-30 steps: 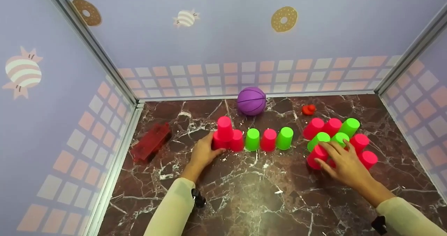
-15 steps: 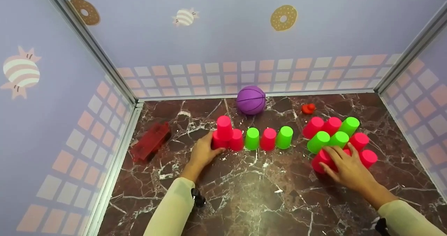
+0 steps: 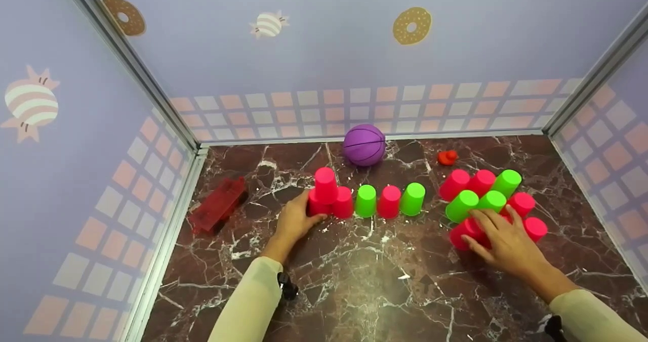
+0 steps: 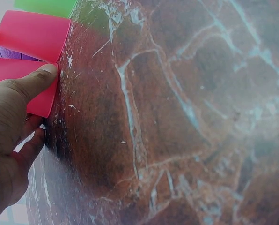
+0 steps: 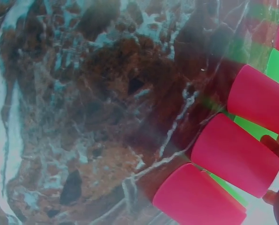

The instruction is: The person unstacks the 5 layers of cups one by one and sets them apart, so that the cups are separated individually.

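My left hand [image 3: 293, 220] grips the leftmost pink cup [image 3: 318, 209] of an upside-down row, its thumb on the near side. On top of that cup and its pink neighbour [image 3: 343, 204] stands another pink cup [image 3: 325, 184]. Green, pink and green cups continue the row rightward. At the right cluster, my right hand [image 3: 509, 241] reaches over the front pink cups. The right wrist view shows its fingertips on both sides of the middle pink cup [image 5: 233, 154], pinching near its raised end. Pink cups flank it, the left one [image 3: 463, 234] just beside the thumb.
Behind the row, a purple ball [image 3: 364, 145] sits near the back wall. A small red rubber duck [image 3: 447, 157] is behind the cluster. To the left lies a translucent red block [image 3: 218, 205]. Patterned walls enclose the dark marbled surface [image 3: 364, 281] on three sides.
The front-left pink cup of the right cluster has shifted slightly nearer and to the right, and my right hand has moved a little rightward. My left hand stays on its cup.
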`<state>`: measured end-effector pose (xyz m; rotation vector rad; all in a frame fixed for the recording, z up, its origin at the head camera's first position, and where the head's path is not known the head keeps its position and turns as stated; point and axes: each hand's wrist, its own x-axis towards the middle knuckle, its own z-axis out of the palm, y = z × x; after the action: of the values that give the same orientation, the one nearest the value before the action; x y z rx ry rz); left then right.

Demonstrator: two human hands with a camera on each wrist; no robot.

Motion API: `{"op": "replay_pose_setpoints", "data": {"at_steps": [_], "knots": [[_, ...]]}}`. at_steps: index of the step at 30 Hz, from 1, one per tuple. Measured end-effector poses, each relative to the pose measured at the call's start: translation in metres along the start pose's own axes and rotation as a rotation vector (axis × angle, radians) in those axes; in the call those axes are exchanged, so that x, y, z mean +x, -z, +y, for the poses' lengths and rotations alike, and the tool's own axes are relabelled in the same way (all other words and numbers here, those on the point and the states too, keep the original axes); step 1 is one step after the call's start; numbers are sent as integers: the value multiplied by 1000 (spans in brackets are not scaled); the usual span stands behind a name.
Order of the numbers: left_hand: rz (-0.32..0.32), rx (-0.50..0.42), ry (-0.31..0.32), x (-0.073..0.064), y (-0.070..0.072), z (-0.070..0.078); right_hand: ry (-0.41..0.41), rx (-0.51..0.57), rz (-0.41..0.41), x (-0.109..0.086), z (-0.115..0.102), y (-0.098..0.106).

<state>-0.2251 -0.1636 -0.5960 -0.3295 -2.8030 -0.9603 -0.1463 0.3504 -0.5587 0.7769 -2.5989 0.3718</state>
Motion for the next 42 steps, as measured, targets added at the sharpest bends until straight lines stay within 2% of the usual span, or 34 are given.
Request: {"op": "replay_pose_setpoints", "data": {"at_steps": [6,9,13,16,21,25,31,42], "knots": [[9,5,-3,-1,0,-2,49,-8,69,25,-3,3],[9,3,-4,-1,0,-2,60,0,65,46,-10,3],[13,-6,-10,-2,-1,-3,33,22,14,72,-23,-2],[32,-8,-36,-1,-5,-6,-13,54,-51,90,-33,-9],[12,-17,-36,1,-5,-4,-93,108,-153,112,-42,-24],[-22,-11,-5,1,-4,1,-134,124,-183,121,-45,-38],[-21,-8,2,2,-3,1,-156,134,-169,123,-51,-53],[-25,-12,32,0,-1,0,-179,149,-162,122,-53,-60]]}}
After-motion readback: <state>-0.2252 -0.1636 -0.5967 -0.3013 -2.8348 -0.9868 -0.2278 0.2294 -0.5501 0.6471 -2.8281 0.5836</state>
